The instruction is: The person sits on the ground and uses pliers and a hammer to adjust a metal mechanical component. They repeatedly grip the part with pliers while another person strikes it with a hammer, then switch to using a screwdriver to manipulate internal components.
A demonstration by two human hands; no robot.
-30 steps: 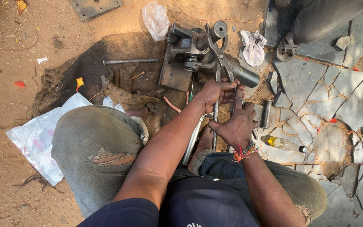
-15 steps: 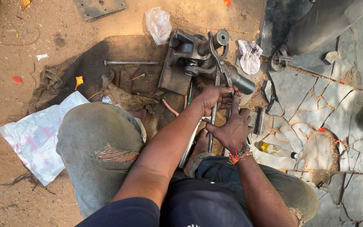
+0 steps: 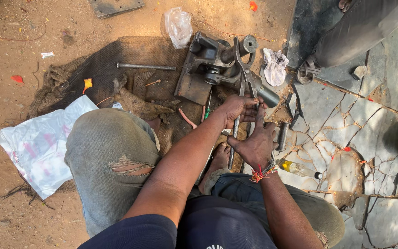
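Left of frame: white plastic sheet lies flat on the dirt, a steel rod parked on the burlap mat above the knee, probably to keep parts out of the sand. Centre: left hand, fingers wrapped tight round the long pliers, whose tips bite the metal assembly at upper centre. Right hand just below, fingers curled on the handles with the forefinger laid along them, seemingly to steady the squeeze.

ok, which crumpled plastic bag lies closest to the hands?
The small white bag right of the metal part. The clear one lies farther up; the big sheet is far left.
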